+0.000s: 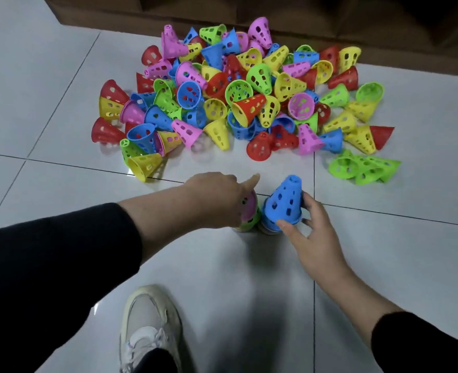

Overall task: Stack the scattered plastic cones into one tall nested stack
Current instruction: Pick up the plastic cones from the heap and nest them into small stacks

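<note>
A big heap of perforated plastic cones (238, 95) in red, yellow, blue, green and pink lies on the white tiled floor. In front of it stand two short nested stacks. My left hand (217, 195) covers and grips the left stack (249, 214), whose pink and green rims show beneath the fingers. The right stack has a blue cone (283, 203) on top; my right hand (308, 227) holds that cone at its lower rim between thumb and fingers.
A few nested green cones (362, 168) lie apart at the right. A dark wooden cabinet base (276, 20) runs behind the heap. My shoe (148, 324) rests on the floor (397, 251) near the bottom edge.
</note>
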